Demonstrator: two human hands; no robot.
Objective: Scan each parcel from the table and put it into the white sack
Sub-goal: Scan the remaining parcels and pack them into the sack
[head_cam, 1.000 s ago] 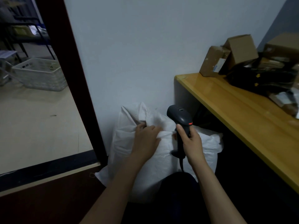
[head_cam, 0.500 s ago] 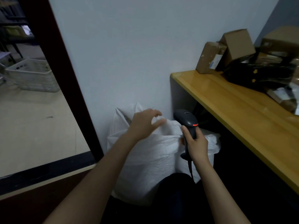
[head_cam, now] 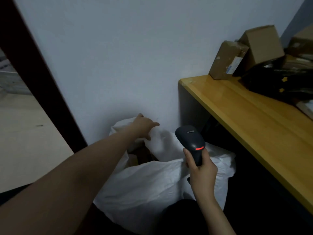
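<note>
One crumpled white sack [head_cam: 152, 184], mouth agape

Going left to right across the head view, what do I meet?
Dark door frame → left hand at the white sack's far rim → scanner gripped in the right hand → taped cardboard box on the table → tilted cardboard box.
</note>
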